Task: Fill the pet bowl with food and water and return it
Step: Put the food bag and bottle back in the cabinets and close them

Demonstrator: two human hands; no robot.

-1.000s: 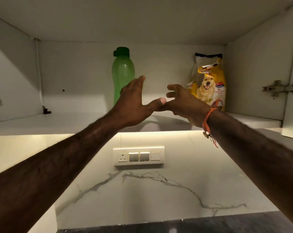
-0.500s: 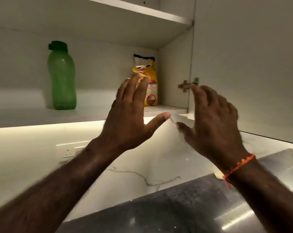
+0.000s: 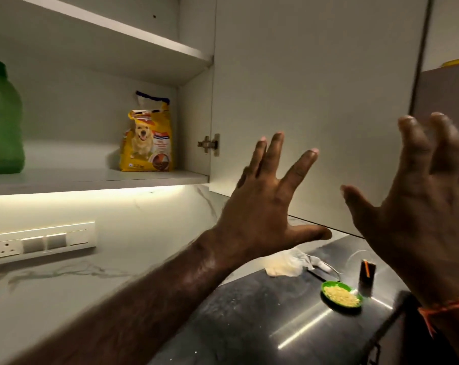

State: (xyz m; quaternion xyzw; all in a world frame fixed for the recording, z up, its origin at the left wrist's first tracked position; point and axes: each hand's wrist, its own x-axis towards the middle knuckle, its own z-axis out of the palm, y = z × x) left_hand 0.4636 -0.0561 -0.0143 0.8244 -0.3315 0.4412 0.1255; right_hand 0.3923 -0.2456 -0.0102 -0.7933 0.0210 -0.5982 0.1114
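A: Since both hands have left the shelf area, what is their state now?

B: Nearest the camera, the right hand [image 3: 418,206] is raised with fingers spread wide, holding nothing. The left hand [image 3: 267,204] is likewise splayed and empty. Both are in front of the open cabinet door [image 3: 315,101]; contact with it cannot be confirmed.

A: What has changed in the last second?

B: Both hands were reaching toward the shelf, close together. They have since moved right and apart, and the view has swung right with them. Neither grip has taken an item.

A: Where is the task's thing?

B: The green pet bowl [image 3: 341,297] stands on the dark table [image 3: 249,325] below the right hand, with pale food in it. No water is visible.

A: And farther back?

B: The dog food bag [image 3: 146,143] stands upright on the cabinet shelf [image 3: 96,177], with the green bottle [image 3: 1,122] well apart at the left edge.

A: Meaning for the task?

B: Probably the food step is done and the door is due for closing; water remains.
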